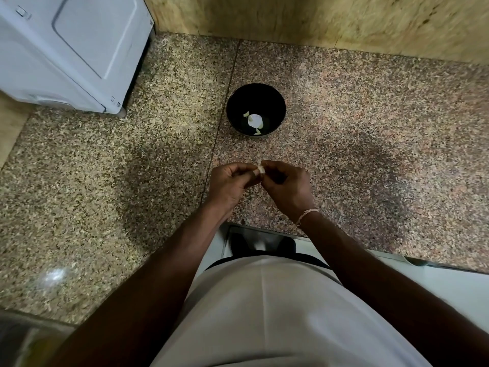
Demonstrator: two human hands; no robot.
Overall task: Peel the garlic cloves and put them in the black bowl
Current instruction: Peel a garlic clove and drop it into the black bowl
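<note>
I see my left hand (232,182) and right hand (287,185) together above the speckled table (370,128), both pinching one garlic clove (260,169). Beyond them sits the black bowl (256,96) with a few pale pieces inside.

We note the countertop (344,123) as polished speckled stone, granite-like, glossy enough to throw a light glare near its front left, with a thin seam running between slabs. The black bowl (239,102) looks smooth and glossy, ceramic or plastic we cannot tell, and shows a bright reflection at its bottom among pale, smooth peeled garlic cloves (246,114). We record the wall (317,19) behind as mottled yellowish stone or laminate, the white appliance (66,49) as smooth satin plastic or painted metal, and the shirt (277,313) as matt white cloth.
</note>
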